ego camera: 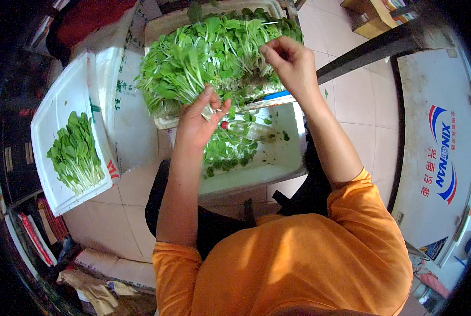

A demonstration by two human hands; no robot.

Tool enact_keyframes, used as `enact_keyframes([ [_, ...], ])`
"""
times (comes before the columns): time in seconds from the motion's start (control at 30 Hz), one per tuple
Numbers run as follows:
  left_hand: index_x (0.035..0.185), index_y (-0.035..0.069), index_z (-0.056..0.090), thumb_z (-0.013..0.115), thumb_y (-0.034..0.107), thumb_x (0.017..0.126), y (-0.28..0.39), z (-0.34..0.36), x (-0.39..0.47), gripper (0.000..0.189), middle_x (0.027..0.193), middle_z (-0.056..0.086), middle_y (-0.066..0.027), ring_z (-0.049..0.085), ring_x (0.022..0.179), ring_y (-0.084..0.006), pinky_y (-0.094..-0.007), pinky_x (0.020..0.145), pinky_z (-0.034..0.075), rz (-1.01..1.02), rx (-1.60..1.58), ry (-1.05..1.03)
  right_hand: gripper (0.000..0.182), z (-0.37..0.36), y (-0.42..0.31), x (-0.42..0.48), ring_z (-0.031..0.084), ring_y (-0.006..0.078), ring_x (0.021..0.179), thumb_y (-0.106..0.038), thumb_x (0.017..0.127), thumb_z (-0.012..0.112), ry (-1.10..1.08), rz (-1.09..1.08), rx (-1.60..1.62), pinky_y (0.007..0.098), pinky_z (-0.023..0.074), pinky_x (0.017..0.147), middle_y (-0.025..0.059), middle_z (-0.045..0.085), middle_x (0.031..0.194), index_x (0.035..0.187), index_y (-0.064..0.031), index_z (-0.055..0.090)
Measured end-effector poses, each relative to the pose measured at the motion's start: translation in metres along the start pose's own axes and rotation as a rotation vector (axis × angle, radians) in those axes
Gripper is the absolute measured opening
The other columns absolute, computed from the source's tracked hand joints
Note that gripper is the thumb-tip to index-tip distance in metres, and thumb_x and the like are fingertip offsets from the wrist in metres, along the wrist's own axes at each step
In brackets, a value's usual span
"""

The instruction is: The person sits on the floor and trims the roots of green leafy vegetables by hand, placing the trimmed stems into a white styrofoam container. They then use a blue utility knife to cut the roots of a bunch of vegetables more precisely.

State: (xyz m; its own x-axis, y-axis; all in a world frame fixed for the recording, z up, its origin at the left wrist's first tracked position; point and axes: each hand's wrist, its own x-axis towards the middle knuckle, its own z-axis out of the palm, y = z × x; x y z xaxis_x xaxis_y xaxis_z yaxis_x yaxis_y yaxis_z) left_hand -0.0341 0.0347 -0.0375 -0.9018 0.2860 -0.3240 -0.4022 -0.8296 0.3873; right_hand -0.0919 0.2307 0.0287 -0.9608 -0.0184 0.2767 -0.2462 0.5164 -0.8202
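My left hand (204, 114) grips a bunch of green leafy seedlings (188, 75) by their pale stems, with the leaves pointing up and away from me. Behind it is a tray of dense seedlings (227, 43), with roots and dark soil bared along its near right part. My right hand (285, 59) is above the right side of that tray, fingers curled and thumb near the index fingertip. Whether anything is pinched there cannot be made out. Below the tray, a white foam box (287, 158) holds loose shoots (235, 150) and a clear plastic bottle (251, 130) with a red cap.
To the left, a white foam box (46, 118) contains a neat pile of seedlings (75, 154). Clear plastic sheeting (134, 98) lies between it and the tray. A dark bar (362, 51) runs beyond my right arm, with a white chest freezer (417, 158) at the far right. Tiles (113, 221) cover the floor.
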Motion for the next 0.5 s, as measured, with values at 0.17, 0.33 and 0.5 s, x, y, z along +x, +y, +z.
enact_keyframes([
  [0.17, 0.100, 0.000, 0.053, 0.063, 0.006, 0.075, -0.005, 0.004, 0.004, 0.027, 0.082, 0.057, -0.0081, 0.048, 0.065, -0.0104, -0.0313, 0.075, 0.044, 0.012, 0.031, 0.119, 0.012, 0.034, -0.004, -0.038, 0.054, 0.0203, 0.049, -0.010, 0.072, 0.061, -0.154, -0.029, -0.001, 0.0298, 0.0422, 0.048, 0.0124, 0.055, 0.059, 0.068, 0.0000, 0.056],
  [0.33, 0.094, 0.001, 0.055, 0.064, 0.004, 0.073, -0.007, 0.004, 0.007, 0.024, 0.089, 0.059, -0.0106, 0.050, 0.069, -0.0108, -0.0278, 0.071, 0.045, 0.054, 0.083, 0.168, 0.012, 0.041, -0.007, -0.047, 0.044, 0.0048, 0.051, -0.008, 0.075, 0.062, -0.228, 0.004, 0.028, 0.0222, 0.0380, 0.045, 0.0022, 0.052, 0.056, 0.072, 0.0013, 0.056],
  [0.5, 0.093, 0.002, 0.056, 0.065, 0.005, 0.071, -0.008, 0.011, 0.009, 0.024, 0.084, 0.059, -0.0083, 0.050, 0.067, -0.0109, -0.0266, 0.067, 0.044, 0.019, 0.243, 0.215, 0.010, 0.044, -0.006, -0.057, 0.047, 0.0074, 0.052, -0.008, 0.074, 0.063, -0.374, -0.046, 0.029, 0.0226, 0.0404, 0.048, 0.0035, 0.054, 0.059, 0.073, 0.0001, 0.058],
])
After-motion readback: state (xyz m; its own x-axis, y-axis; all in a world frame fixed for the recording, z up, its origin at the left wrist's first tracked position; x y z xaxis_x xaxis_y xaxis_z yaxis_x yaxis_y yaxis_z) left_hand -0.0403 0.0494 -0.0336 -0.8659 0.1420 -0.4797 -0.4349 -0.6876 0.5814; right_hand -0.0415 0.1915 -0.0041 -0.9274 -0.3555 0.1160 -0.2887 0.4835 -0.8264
